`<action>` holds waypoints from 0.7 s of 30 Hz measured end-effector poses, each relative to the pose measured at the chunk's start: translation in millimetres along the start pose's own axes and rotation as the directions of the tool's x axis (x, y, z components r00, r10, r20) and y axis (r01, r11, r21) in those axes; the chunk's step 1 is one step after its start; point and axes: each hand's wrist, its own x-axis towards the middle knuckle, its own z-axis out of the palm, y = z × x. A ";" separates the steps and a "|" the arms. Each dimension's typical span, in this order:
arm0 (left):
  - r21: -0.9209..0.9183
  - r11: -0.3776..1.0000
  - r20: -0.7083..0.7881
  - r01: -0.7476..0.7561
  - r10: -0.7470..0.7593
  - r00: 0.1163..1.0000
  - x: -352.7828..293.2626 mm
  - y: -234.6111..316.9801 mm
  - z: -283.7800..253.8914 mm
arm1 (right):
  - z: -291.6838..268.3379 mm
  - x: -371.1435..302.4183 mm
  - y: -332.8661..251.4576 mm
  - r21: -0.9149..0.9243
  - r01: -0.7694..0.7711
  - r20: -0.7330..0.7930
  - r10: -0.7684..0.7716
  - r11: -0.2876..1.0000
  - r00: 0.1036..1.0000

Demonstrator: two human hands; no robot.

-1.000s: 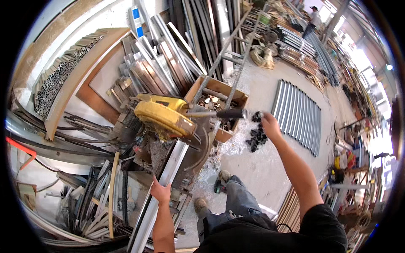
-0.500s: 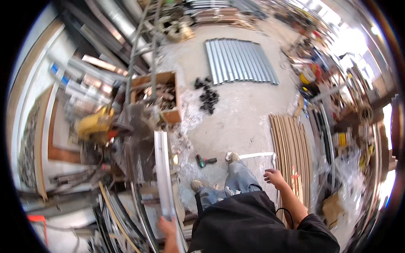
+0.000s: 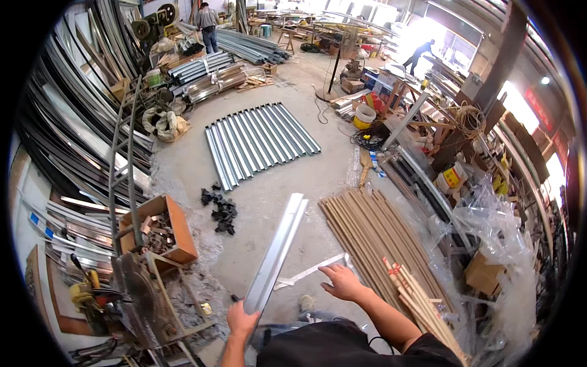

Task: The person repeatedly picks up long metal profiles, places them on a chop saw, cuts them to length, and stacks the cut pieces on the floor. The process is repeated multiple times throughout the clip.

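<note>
A long silver metal channel [image 3: 276, 257] slants up and away in front of me. My left hand [image 3: 243, 318] is closed around its near end. To the right, my right hand [image 3: 343, 282] is held out with its fingers apart and nothing in it, beside a white strip [image 3: 306, 273] on the floor. Beyond the far end of the channel, a row of similar silver channels [image 3: 263, 145] lies side by side on the concrete. Left of the held channel is a small heap of black pieces [image 3: 220, 211].
A wooden box [image 3: 183, 231] of scrap stands at the left, near a yellow power saw [image 3: 82, 295] and a ladder-like frame [image 3: 129, 153]. Brown slatted lengths [image 3: 373, 235] and pale wooden sticks [image 3: 422, 300] lie at the right, by plastic wrap [image 3: 498, 226]. Two people work far off.
The channel has moved away from the left-hand bench and now points forward over the floor in my left hand. My right hand has reached forward. My view has tilted up and turned right.
</note>
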 end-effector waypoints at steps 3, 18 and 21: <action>0.011 0.971 0.040 -0.238 0.238 0.971 47.8 58.6 23.8 | -50.3 12.8 22.8 -0.243 0.088 -0.086 -0.112 0.966 0.990; -0.197 0.412 0.249 -0.890 0.899 0.361 387.4 283.2 108.6 | -32.3 80.6 260.2 0.201 -0.133 0.301 0.068 0.971 0.951; -0.297 0.265 0.220 -0.918 0.954 0.205 489.5 322.9 134.1 | -68.2 135.5 256.7 0.234 -0.348 0.250 0.290 0.908 0.924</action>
